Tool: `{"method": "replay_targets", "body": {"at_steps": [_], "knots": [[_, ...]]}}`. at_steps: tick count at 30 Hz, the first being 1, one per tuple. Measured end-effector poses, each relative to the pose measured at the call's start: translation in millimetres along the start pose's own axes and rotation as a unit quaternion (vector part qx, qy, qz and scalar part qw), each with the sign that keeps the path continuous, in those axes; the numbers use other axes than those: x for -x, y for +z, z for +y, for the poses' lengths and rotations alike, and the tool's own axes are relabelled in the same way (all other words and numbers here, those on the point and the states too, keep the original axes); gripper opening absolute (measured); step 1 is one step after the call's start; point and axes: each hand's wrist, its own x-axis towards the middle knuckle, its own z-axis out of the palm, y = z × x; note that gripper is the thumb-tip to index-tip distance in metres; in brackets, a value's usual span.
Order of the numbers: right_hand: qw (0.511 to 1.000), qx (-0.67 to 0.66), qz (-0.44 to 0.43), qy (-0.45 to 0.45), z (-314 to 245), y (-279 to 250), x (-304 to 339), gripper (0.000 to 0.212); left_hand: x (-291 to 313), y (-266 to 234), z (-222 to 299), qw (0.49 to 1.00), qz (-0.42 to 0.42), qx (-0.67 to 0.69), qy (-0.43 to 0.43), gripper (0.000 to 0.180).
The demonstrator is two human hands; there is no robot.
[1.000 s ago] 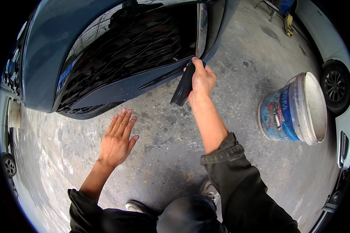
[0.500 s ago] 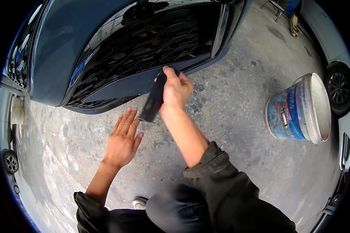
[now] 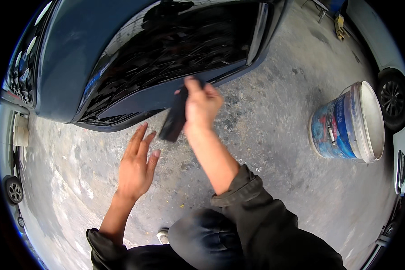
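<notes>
My right hand grips a flat black pad and holds it against the lower edge of a dark blue car's front bumper, just below its black grille. My left hand hovers over the concrete ground to the lower left of the pad, fingers spread and holding nothing. Both sleeves are dark and pushed up the forearms.
A blue and white plastic bucket stands on the concrete at the right. Beyond it is a white car with a black wheel. Another wheel shows at the far left. My shoe is near the bottom.
My right hand has slid the black pad leftward along the bumper's lower edge. The left hand has stayed low over the ground with fingers apart.
</notes>
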Motion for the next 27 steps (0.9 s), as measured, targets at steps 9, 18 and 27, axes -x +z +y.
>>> {"method": "replay_targets", "body": {"at_steps": [9,18,27], "knots": [[0.989,0.052,-0.126,0.063,-36.3,-41.5,24.1,0.015,-57.1,13.5,41.8,0.883,0.008,0.441,-0.162,0.033],[0.955,0.038,-0.251,0.154,-58.7,-77.2,7.6,0.019,-70.8,21.8,55.9,0.882,-0.031,0.436,-0.179,0.024],[0.913,0.157,-0.367,0.081,-59.7,-79.7,12.9,0.016,-78.6,9.1,49.4,0.874,0.001,0.46,-0.154,0.016]]}}
